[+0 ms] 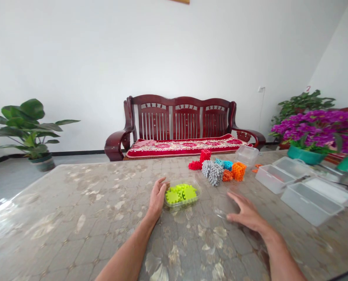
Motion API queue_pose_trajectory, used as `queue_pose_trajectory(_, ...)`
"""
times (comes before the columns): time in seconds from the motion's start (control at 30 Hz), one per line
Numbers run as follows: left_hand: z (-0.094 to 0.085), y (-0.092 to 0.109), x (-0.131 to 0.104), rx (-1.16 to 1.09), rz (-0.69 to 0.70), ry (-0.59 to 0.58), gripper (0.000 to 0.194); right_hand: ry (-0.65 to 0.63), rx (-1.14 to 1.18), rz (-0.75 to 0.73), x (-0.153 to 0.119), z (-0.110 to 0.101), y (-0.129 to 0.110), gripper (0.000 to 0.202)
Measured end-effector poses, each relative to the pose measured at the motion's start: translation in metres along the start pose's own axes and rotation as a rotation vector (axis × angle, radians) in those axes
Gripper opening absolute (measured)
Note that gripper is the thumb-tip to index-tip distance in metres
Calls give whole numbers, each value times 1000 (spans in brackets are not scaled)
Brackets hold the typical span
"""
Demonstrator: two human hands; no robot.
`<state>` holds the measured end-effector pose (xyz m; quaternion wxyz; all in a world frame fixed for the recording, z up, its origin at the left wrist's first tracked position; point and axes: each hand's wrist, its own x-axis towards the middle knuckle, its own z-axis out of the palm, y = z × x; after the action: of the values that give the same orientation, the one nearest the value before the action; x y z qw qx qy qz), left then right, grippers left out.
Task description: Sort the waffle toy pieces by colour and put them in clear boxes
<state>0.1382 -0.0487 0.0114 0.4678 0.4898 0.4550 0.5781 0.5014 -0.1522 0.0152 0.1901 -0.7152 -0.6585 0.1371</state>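
Note:
A clear plastic container (180,205) with bright lime-green interlocking toy blocks (188,192) in it sits on the table in front of me. My left hand (157,197) is closed around the container's left side, thumb and fingers at its rim. To the right, my right hand (245,210) is slightly blurred, its thumb and fingers spread apart. A thin transparent plastic piece, like a lid (220,212), lies just left of its fingertips; whether they touch it I cannot tell.
Grey (213,173), red (205,156), blue (227,165) and orange block clusters (238,171) stand beyond my hands. Open clear boxes (311,203) are at the right, near purple flowers (320,130). A wooden bench (185,117) stands behind the patterned table (74,218).

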Motion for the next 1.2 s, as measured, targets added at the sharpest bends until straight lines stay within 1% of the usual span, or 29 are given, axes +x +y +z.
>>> queue_pose_trajectory(0.03, 1, 1, 0, 10, 2, -6, 48, -21, -29, -19, -2, 0, -2, 88)
queue_pose_trajectory(0.1, 2, 3, 0, 18, -1, -10, 46, -32, -65, -29, -3, -1, -8, 88)
queue_pose_trajectory(0.2, 4, 4, 0, 25, -11, -9, 46, -2, -66, -39, -2, -2, -16, 83)
queue_pose_trajectory(0.27, 4, 5, -1, 37, -15, -9, 47, 29, -62, -38, 0, -2, -18, 85)
queue_pose_trajectory(0.37, 4, 6, -1, 45, -23, -18, 49, 95, -50, -9, 3, 0, -14, 84)
queue_pose_trajectory(0.47, 4, 7, -2, 37, -34, -24, 51, 184, -8, 59, 6, 4, -4, 76)
queue_pose_trajectory(0.57, 3, 7, -1, 24, -40, -17, 52, 242, 74, 127, 8, 6, 5, 57)
queue_pose_trajectory(0.67, 3, 5, 1, 11, -46, -12, 52, 273, 202, 152, 9, 5, 7, 42)
queue_pose_trajectory(0.73, 3, 5, 1, 7, -48, -14, 51, 281, 305, 154, 8, 2, 2, 39)
queue_pose_trajectory(0.9, 4, 5, 2, -8, -49, -15, 52, 268, 547, 151, 2, -7, -20, 35)
queue_pose_trajectory(0.97, 4, 5, 2, -12, -46, -15, 52, 245, 612, 183, 0, -12, -26, 37)
queue_pose_trajectory(1.03, 4, 5, 1, -10, -41, -12, 51, 221, 666, 250, -2, -18, -32, 43)
queue_pose_trajectory(1.07, 4, 5, 1, -9, -39, -11, 51, 238, 693, 272, -3, -22, -35, 46)
queue_pose_trajectory(1.1, 3, 5, 1, -8, -39, -10, 51, 288, 723, 271, -3, -26, -40, 49)
queue_pose_trajectory(1.13, 3, 4, 1, -7, -39, -9, 50, 373, 752, 242, -3, -30, -45, 50)
queue_pose_trajectory(1.2, 3, 4, 1, -3, -40, -10, 50, 577, 776, 114, -2, -38, -62, 47)
